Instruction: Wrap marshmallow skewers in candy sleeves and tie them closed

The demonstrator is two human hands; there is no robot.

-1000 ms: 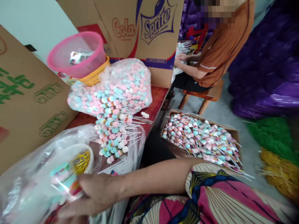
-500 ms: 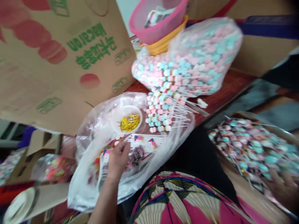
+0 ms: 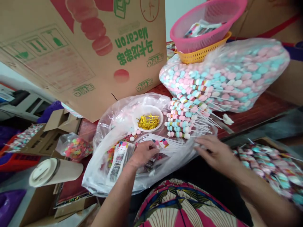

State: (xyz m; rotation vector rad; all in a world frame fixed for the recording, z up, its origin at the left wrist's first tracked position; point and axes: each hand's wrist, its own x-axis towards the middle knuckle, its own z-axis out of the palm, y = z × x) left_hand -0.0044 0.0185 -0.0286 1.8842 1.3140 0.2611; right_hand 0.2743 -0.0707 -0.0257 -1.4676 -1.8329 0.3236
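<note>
My left hand (image 3: 145,153) is over the plastic-lined work area, its fingers bent and closed at the edge of a small printed wrapper (image 3: 163,143). Beside it lies a stack of printed wrappers (image 3: 119,162) on colourful ring candies (image 3: 110,156). My right hand (image 3: 211,150) hangs with fingers apart and nothing in them, close to the white stick ends of the marshmallow skewers (image 3: 180,124). Those skewers lie piled in rows, their sticks pointing right. Loose white sticks (image 3: 174,143) lie between the hands. A white bowl (image 3: 161,121) holds gold twist ties (image 3: 148,122).
A big bag of pink and blue marshmallows (image 3: 236,75) lies behind, next to a pink basket (image 3: 189,41) stacked on a yellow one (image 3: 199,55). A tall cardboard box (image 3: 104,85) stands at the back left. Wrapped skewers (image 3: 272,164) fill a box at right. A lidded cup (image 3: 56,171) is at left.
My right hand has left the box of wrapped skewers at right and come to the skewer sticks. My left hand remains among the wrappers. The view has swung left.
</note>
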